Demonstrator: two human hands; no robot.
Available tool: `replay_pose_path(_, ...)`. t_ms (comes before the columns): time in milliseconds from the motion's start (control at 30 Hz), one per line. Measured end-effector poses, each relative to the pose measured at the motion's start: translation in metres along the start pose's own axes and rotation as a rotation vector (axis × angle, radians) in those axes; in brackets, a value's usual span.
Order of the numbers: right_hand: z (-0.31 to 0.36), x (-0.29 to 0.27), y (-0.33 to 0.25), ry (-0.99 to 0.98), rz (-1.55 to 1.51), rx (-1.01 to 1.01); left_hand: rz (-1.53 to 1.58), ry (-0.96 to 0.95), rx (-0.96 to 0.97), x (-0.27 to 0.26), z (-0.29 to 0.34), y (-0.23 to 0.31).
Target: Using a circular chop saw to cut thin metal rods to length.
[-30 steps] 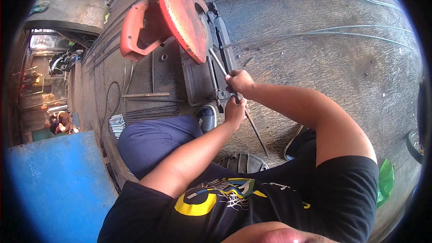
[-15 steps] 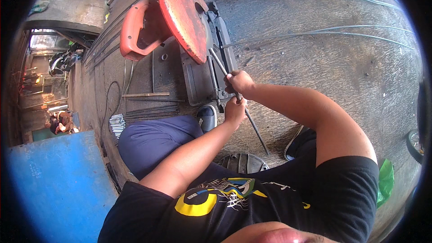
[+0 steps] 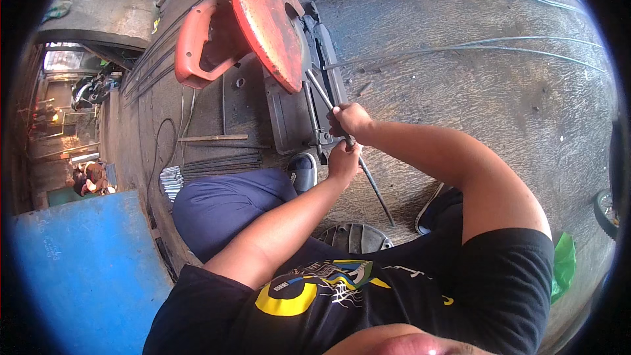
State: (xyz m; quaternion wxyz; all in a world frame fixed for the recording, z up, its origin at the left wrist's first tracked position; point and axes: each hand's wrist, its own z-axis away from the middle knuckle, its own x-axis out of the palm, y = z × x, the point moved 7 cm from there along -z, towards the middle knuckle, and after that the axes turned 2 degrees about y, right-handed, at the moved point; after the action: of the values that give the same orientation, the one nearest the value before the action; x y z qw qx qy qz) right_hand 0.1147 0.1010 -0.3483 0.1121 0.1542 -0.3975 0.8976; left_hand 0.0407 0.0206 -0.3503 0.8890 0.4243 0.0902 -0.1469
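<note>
My right hand [image 3: 353, 122] is wrapped round a long metal rod [image 3: 319, 89], with its fingers closed. Just below it my left hand [image 3: 344, 163] also grips the rod, the two hands nearly touching. The rod's upper part is lighter and looks thicker; a thinner dark length slants down to the floor side by my right foot. My hands cover the middle, so I cannot tell whether it is one piece. The rod's upper end lies beside the red guard of a cut-off saw [image 3: 263, 26], over its dark metal base [image 3: 287, 118].
Several cut dark rods [image 3: 220, 165] and a bundle of short bright pieces [image 3: 172, 183] lie at left, near a wooden strip [image 3: 213, 138]. Long thin bars [image 3: 486, 46] stretch across the floor at right. A blue panel [image 3: 85, 269] stands lower left; a ribbed dark disc [image 3: 355, 238] lies between my feet.
</note>
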Motion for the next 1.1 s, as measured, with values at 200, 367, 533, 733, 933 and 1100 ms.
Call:
replay_pose_path(200, -0.002, -0.001, 0.003, -0.007, -0.019, 0.018, -0.012, -0.013, -0.015, 0.0, 0.001, 0.001)
replay_pose_path(367, -0.002, -0.002, 0.001, -0.01, 0.005, 0.01, -0.01, 0.017, 0.023, -0.001, 0.002, 0.004)
replay_pose_path(533, 0.0, -0.001, 0.001, -0.01, -0.054, 0.03, -0.007, 0.028, 0.007, -0.001, 0.002, 0.001)
replay_pose_path(733, 0.002, -0.001, 0.0, -0.019, -0.056, 0.036, 0.029, -0.005, -0.013, 0.0, -0.001, -0.002)
replay_pose_path(933, 0.001, -0.001, 0.001, -0.022, -0.068, 0.051, 0.008, 0.011, -0.015, 0.001, 0.003, 0.004)
replay_pose_path(1100, 0.0, -0.001, 0.001, -0.023, -0.051, 0.04, 0.006, 0.011, -0.015, 0.001, 0.008, 0.011)
